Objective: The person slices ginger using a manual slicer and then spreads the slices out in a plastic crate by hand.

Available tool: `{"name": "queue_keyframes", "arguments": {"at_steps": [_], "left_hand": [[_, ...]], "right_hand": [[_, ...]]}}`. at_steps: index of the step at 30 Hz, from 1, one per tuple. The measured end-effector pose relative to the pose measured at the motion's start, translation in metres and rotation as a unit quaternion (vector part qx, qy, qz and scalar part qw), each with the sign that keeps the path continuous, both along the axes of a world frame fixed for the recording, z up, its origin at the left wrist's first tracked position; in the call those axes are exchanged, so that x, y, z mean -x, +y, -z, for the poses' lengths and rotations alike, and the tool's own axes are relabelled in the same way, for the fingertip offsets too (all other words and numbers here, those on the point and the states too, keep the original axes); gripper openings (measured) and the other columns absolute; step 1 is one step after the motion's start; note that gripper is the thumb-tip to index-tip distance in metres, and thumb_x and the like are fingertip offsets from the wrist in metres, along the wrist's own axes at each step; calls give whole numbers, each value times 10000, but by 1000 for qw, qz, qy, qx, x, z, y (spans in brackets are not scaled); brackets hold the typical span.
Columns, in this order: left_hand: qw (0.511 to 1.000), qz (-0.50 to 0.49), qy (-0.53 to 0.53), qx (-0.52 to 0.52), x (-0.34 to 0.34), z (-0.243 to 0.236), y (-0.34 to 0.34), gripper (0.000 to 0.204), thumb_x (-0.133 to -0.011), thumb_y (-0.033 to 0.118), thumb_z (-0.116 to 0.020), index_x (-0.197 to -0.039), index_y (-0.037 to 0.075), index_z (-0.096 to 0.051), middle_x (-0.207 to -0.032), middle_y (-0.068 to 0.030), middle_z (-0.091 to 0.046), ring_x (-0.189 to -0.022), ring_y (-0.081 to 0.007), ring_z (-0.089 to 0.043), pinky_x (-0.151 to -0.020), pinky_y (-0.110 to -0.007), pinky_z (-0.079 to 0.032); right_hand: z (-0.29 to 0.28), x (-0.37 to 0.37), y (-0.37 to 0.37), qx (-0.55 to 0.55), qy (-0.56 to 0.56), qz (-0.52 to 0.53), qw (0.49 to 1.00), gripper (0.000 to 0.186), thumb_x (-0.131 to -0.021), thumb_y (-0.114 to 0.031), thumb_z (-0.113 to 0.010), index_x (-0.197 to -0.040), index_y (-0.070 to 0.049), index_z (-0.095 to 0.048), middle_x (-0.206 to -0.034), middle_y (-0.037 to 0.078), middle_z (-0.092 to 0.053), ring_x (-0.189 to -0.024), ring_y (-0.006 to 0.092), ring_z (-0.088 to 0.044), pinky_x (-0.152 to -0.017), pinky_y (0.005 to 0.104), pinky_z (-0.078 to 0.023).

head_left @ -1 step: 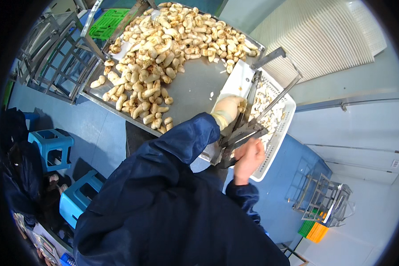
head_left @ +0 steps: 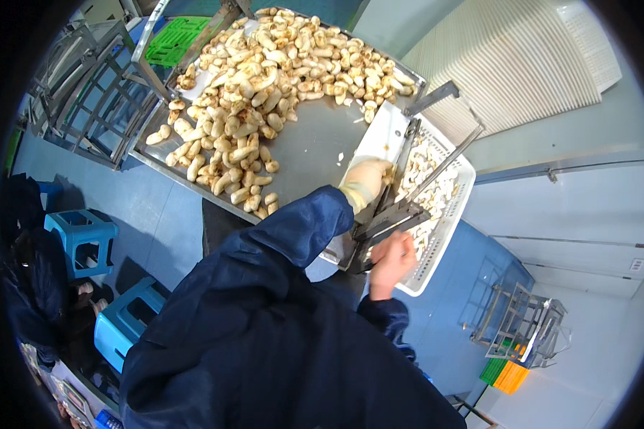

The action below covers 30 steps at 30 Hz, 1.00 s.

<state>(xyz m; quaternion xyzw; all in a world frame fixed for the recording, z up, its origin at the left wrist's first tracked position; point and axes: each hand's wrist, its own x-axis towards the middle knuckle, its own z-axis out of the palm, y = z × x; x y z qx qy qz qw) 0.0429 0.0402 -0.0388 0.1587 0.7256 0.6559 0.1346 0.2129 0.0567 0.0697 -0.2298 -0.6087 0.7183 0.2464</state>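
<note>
Pale, brown-tinged mushrooms (head_left: 243, 107) lie heaped on a steel table (head_left: 308, 139). At its right edge stands a metal cutter (head_left: 390, 220) with dark bars and a white board (head_left: 383, 134). My left hand (head_left: 366, 180), in a pale yellowish glove, is closed beside the blade, its fingers around a brownish piece that looks like a mushroom, mostly hidden. My bare right hand (head_left: 393, 262) is curled at the near end of the cutter, slightly blurred; what is inside its fingers is hidden. Cut mushroom pieces (head_left: 436, 182) fill a white basket (head_left: 456, 211) beyond the blade.
Blue stools (head_left: 84, 239) stand on the blue floor at the left, near a person in dark clothes (head_left: 39, 279). Metal racks (head_left: 86, 93) and a green crate (head_left: 175, 39) are behind. At the right are a ribbed panel (head_left: 508, 57) and another metal rack (head_left: 526, 329).
My right hand has moved slightly left and toward me, along the near end of the cutter. The left hand stays by the blade.
</note>
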Motion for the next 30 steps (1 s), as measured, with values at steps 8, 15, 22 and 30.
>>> {"name": "queue_keyframes", "arguments": {"at_steps": [8,15,22,30], "left_hand": [[999,20,1,-29,-6,-35,-6,163,-798,20,-493,-885,23,-631,-751,-88,-636,-677,-173,-574,-650,-298,-449],[967,0,-174,-186,7,-4,7,199,-858,107,-468,-911,-1,-626,-771,-64,-623,-665,-149,-564,-633,-259,-442],[977,11,-159,-142,0,-12,11,189,-830,125,-487,-896,20,-629,-735,-32,-586,-699,-128,-546,-641,-224,-418],[990,41,-122,-52,-11,-46,-2,209,-841,85,-476,-967,32,-634,-780,-30,-617,-675,-119,-532,-636,-225,-420]], "right_hand": [[-45,17,9,21,-5,-34,999,280,-886,-82,-466,-620,-82,-380,-449,-12,-367,-360,74,-323,-361,240,-264],[-1,1,-5,-5,-30,19,999,241,-888,-96,-498,-660,-68,-424,-454,-12,-393,-369,73,-354,-365,228,-281],[26,-8,-3,-30,-7,22,999,271,-890,-76,-504,-648,-76,-383,-482,-11,-407,-383,56,-361,-360,224,-299],[-33,10,4,20,-2,-2,1000,285,-892,-74,-498,-644,-82,-358,-466,-15,-371,-369,50,-318,-356,222,-270]]}}
